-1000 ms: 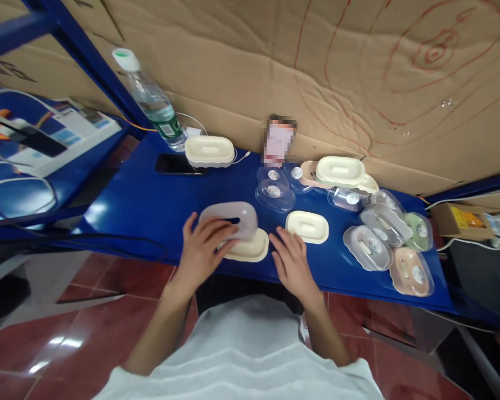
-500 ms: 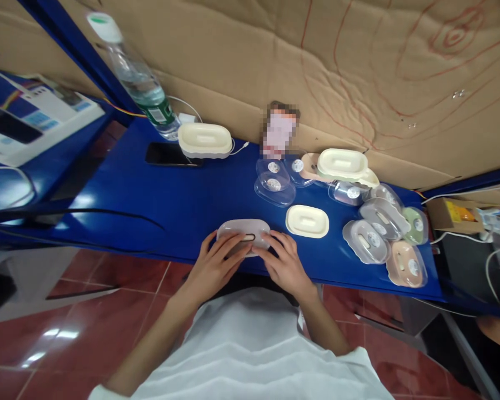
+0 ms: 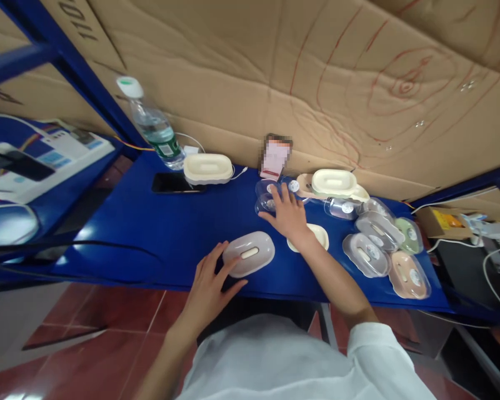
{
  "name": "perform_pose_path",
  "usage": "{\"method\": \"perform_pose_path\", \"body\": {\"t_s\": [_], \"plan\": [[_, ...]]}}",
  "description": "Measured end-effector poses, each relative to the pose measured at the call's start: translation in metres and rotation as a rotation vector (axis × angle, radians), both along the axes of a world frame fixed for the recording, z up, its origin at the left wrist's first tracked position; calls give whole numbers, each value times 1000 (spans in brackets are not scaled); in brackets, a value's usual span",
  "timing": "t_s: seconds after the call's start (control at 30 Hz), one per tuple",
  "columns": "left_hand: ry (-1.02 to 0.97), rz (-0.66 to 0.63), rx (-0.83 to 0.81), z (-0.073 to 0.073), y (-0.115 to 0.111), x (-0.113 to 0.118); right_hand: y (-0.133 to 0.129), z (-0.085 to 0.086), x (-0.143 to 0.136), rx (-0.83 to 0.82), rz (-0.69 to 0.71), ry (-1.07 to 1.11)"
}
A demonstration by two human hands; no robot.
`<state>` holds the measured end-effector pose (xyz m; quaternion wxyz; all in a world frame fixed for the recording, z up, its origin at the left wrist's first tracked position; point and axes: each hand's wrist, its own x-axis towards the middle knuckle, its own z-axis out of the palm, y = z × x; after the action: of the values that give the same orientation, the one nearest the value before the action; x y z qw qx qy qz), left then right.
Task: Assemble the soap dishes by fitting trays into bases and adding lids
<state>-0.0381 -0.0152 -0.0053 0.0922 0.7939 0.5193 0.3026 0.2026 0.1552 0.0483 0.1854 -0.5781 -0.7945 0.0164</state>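
Note:
My left hand has its fingers apart at the left edge of an oval lilac dish, its fingertips touching the rim. A small cream bar lies in the middle of that dish. Farther out, my right hand reaches with spread fingers over the clear plastic lids, covering part of them; whether the fingertips touch a lid I cannot tell. Under my right wrist sits a cream oval tray, partly hidden by the forearm.
Several lidded dishes are heaped at the table's right. At the back are a cream dish, a phone against the cardboard, a cream container, a black phone and a water bottle. A black cable crosses the left.
My right hand has left the lilac dish and moved forward to the clear lids. My left hand has loosened to the dish's left edge, and the dish now lies slightly turned. The view has shifted.

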Motion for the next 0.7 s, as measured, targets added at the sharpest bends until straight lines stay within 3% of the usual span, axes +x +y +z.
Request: {"method": "perform_pose_path", "body": {"t_s": [0.07, 0.17, 0.23, 0.33, 0.47, 0.57, 0.7], "plan": [[-23, 64, -2, -5, -1, -3, 10, -10, -12, -21, -59, -15], [-56, 68, -34, -7, 1, -7, 1, -10, -15, -36, -41, -12], [-78, 19, -75, -5, 4, -12, -17, -3, -4, -31, 48, 27], [-120, -64, -156, 0, 15, -19, -52, 5, 19, -55, 287, 168], [-172, -55, -228, 6, 30, -22, -95, -2, 38, -164, 499, 364], [-211, -13, -260, 7, 35, -19, -107, -9, 40, -220, 535, 397], [-265, -30, -332, 5, 37, -13, -102, -10, 37, -260, 613, 379]]}}
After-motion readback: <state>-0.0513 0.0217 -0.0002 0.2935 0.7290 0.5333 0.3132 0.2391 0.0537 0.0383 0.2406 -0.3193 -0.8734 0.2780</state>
